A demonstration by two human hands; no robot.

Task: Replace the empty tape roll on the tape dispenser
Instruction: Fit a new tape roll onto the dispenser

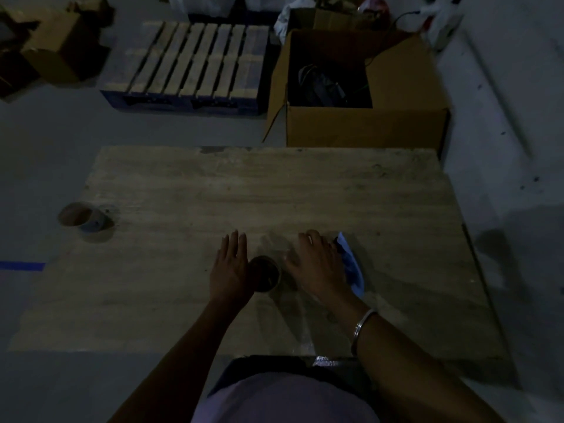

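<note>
Wooden table (305, 190) carries everything. Blue tape dispenser (352, 265) under right hand (316, 264); grip hidden, closure unclear. Left hand (230, 267) open, flat, touching roll (265, 273) between hands. Second roll (84, 219) at far-left edge. Risk: dim light, roll may skid from unclosed palm.

Dim storeroom viewed from above.
A worn wooden desk (274, 184) stands on grey floor (45, 141); beyond lie a slatted pallet (195, 62) and an open cardboard box (366, 123).
</note>
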